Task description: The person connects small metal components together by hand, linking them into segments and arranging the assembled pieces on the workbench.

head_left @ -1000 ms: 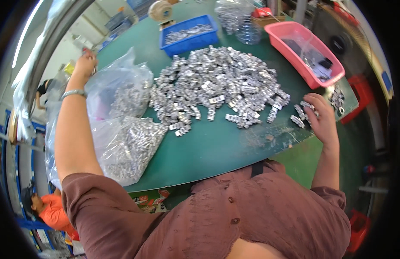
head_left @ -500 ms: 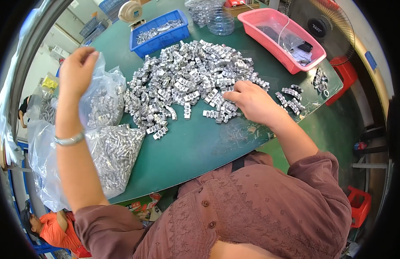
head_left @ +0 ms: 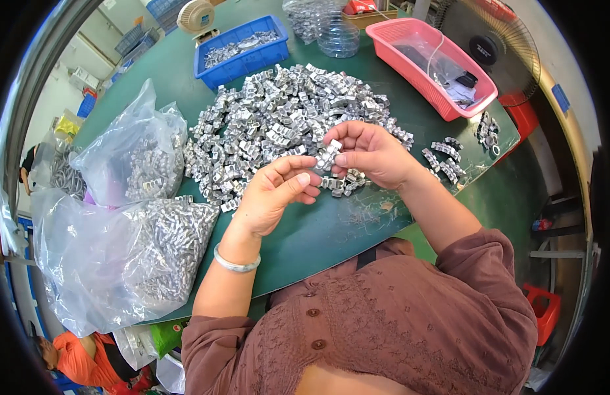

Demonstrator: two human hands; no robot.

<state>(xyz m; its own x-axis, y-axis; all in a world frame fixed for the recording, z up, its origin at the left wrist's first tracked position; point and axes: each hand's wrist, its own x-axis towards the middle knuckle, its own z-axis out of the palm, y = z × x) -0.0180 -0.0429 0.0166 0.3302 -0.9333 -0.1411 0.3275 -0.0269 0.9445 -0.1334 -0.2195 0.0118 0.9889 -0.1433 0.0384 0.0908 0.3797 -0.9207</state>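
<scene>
Between the thumb and fingers of my right hand (head_left: 377,155) is a small silver metal piece (head_left: 328,157), made of a short row of block-like segments. Just left of it, my left hand (head_left: 279,191) has its fingers curled and its thumb bent in toward them. Whether it grips anything is hidden. Both hands are over the near edge of a large heap of similar silver metal pieces (head_left: 265,125). A clear plastic bag (head_left: 167,250) full of such pieces lies left of my left hand, with a second clear bag (head_left: 153,164) behind it.
A blue bin (head_left: 242,49) of metal parts and a small fan (head_left: 196,16) stand at the back. The pink basket (head_left: 430,66) is at the far right, near a larger fan (head_left: 489,49). Several pieces (head_left: 446,158) lie apart on the green table (head_left: 279,253). A person in orange (head_left: 88,359) is lower left.
My left hand has come down and right, from above the bags to beside my right hand. The right hand has lifted a metal piece from the heap's edge and moved slightly left.
</scene>
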